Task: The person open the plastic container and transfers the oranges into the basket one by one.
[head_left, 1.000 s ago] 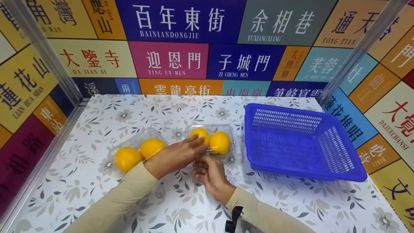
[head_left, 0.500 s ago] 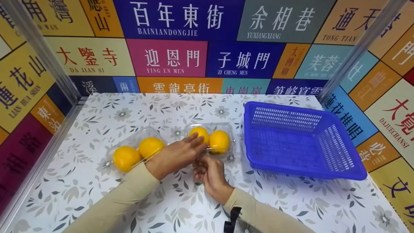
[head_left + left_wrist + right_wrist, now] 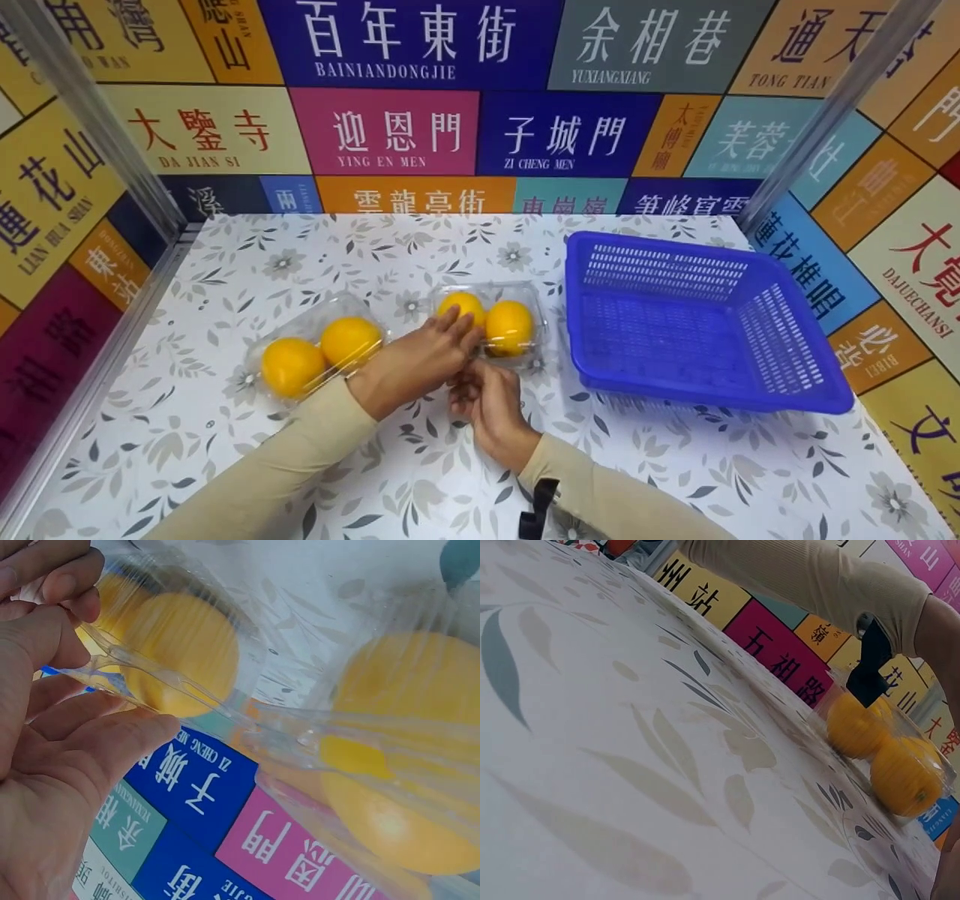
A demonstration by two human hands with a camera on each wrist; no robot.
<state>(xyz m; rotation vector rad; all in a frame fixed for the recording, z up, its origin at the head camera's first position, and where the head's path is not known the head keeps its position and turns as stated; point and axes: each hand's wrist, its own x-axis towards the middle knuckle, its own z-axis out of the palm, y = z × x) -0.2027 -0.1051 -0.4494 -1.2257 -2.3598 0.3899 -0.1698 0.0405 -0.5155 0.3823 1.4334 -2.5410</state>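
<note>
In the head view, a clear plastic clamshell box [image 3: 529, 296] with two oranges sits at mid-table. My left hand [image 3: 424, 360] lies across its front left, fingers reaching over the lid. The left wrist view shows the left hand [image 3: 56, 757] with the box's front rim between thumb and fingers. My right hand [image 3: 491, 405] is at the front edge, its fingers curled against that rim; its fingertips are partly hidden. A second clear clamshell box [image 3: 319, 311], also with two oranges [image 3: 292, 367], lies to the left, close behind the left forearm.
A blue perforated plastic basket [image 3: 705, 397] stands to the right of the boxes. Around the back and sides rise panels with printed characters [image 3: 405, 131], joined by metal posts. A floral cloth [image 3: 225, 450] covers the table. A black strap [image 3: 540, 506] hangs at the right sleeve.
The left hand has shifted a little to the right over the box, uncovering slightly more of the left box. The right hand has stayed nearly still. Boxes and basket have not moved on the table.
</note>
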